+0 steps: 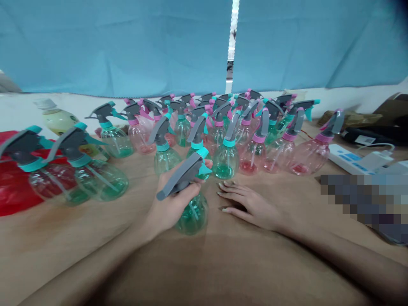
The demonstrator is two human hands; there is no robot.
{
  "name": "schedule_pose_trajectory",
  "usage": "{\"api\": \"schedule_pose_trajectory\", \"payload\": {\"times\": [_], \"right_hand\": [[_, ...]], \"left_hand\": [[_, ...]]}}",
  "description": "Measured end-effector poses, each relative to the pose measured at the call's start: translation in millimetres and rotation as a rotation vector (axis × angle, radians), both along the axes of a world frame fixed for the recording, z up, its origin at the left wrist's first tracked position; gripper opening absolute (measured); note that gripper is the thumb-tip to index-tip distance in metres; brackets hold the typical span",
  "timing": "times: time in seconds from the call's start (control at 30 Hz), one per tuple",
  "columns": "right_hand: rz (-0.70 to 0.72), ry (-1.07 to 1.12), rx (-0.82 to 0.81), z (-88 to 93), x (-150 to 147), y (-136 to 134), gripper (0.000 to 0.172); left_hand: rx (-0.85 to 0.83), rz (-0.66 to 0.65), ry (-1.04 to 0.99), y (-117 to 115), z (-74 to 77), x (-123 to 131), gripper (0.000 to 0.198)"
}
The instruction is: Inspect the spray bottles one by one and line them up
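My left hand [168, 204] is wrapped round the neck of a green spray bottle [191, 212] with a grey trigger head and teal collar; the bottle stands on the wooden table [95, 229] in front of me. My right hand [251, 204] lies flat on the table just right of that bottle, fingers stretched out towards it, holding nothing. Behind both hands stand several more spray bottles, green ones with teal collars [225, 159] and pink ones with pink collars [310, 153].
Two green spray bottles [102, 178] stand at the left beside a red plastic bag [12, 191]. A yellowish drink bottle [59, 119] stands behind them. A white power strip [350, 159] and a cable lie at the right. A blue curtain [127, 42] hangs behind.
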State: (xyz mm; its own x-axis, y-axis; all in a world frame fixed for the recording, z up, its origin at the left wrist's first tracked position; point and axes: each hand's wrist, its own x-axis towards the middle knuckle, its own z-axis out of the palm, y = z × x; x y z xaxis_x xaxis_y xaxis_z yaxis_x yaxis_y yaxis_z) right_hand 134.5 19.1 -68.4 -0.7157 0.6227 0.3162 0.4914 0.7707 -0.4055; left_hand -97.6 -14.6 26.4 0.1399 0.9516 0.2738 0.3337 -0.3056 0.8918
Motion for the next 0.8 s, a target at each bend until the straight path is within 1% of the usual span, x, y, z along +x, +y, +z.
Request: {"api": "schedule_pose_trajectory", "payload": {"times": [0.3, 0.47, 0.57, 0.8], "right_hand": [[-0.001, -0.035, 0.004, 2.5, -0.1, -0.3, 0.048], [0.007, -0.028, 0.006, 1.5, 0.2, 0.5, 0.048], [0.004, -0.027, 0.001, 0.9, 0.2, 0.6, 0.049], [0.002, -0.013, 0.001, 0.6, 0.2, -0.1, 0.048]], "left_hand": [[0.017, -0.004, 0.017, 0.3, -2.4, -2.2, 0.022], [0.045, 0.007, 0.012, 0.7, -1.2, -2.2, 0.009], [0.046, -0.014, -0.007, 0.7, -0.5, -1.6, 0.011], [0.015, -0.001, 0.007, -0.6, 1.6, 0.1, 0.014]]}}
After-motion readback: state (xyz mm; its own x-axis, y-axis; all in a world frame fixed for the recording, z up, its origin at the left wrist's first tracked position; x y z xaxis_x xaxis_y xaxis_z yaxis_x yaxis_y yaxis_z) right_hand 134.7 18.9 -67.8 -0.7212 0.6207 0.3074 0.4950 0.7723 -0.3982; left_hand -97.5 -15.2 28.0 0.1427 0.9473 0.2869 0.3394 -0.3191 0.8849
